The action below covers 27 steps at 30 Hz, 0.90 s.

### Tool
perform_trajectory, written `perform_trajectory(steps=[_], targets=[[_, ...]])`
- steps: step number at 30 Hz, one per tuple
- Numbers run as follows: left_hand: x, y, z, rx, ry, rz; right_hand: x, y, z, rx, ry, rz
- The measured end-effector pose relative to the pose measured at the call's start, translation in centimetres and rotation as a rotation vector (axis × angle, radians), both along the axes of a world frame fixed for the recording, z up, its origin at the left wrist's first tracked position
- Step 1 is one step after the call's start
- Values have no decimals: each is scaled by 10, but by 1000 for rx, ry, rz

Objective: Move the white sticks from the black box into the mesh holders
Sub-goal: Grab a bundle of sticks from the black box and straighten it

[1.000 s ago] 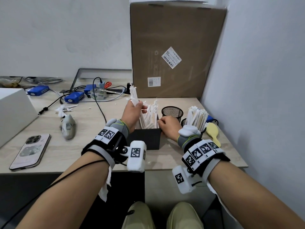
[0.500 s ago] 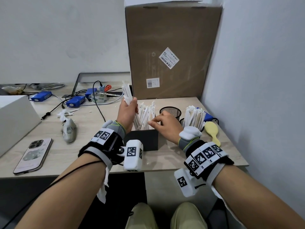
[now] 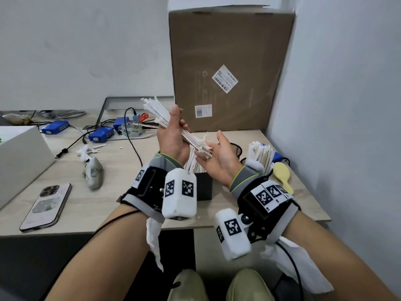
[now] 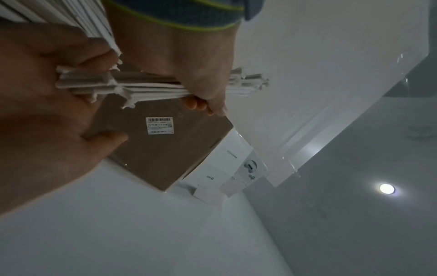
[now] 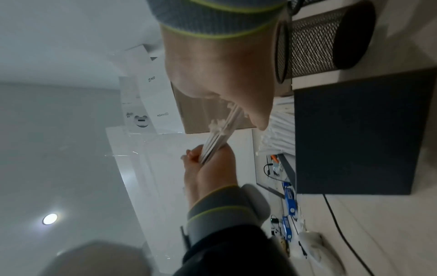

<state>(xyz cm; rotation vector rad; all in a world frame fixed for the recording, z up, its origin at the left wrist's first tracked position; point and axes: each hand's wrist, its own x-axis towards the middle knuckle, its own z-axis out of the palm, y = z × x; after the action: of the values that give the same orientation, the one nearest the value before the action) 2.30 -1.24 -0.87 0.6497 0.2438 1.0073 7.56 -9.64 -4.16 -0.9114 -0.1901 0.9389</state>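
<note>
Head cam: we look fwd and down from above both forearms, wide, onto desk (image 3: 112, 200) and wall corner. Left wrist cam: very close, along the left hand (image 4: 42, 115), tilted up twd cardboard box (image 4: 165, 153), wall, ceiling light (image 4: 386, 188). Right wrist cam: close, rolled sideways, along the right hand (image 5: 220, 74) twd the left hand, desk edge at right. All three share the stick bundle (image 3: 173, 129) and cardboard box; both wrist views share the ceiling light.

Phone (image 3: 46, 206) on desk (image 3: 108, 192); cardboard box (image 3: 227, 68) behind; yellow brush (image 3: 282, 174) right
</note>
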Motion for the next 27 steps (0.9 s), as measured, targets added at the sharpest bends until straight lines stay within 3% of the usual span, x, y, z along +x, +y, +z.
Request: perform_trajectory(steps=[6,11,15,17,20,22,25,27], targets=[[2,-12,-16,82,62,-27,-7,0,1,219,142,127],[0,-11,-14,89,8,7,-2,0,-7,44,80,47],[1,-22,-17,186,117,-17,-7,-1,-4,158,109,161],[2,-25,-20,250,182,-38,-4,-2,-5,101,51,191],[-1,-25,-21,355,217,-81,8,-13,1,-85,-171,125],[-3,-27,-21,504,281,-133,14,-29,19,-151,-455,-7],[-3,-40,-23,735,436,-221,20,-52,63,-32,-894,-227],[0,-51,-22,830,519,-264,21,-62,85,-5,-1169,-244]])
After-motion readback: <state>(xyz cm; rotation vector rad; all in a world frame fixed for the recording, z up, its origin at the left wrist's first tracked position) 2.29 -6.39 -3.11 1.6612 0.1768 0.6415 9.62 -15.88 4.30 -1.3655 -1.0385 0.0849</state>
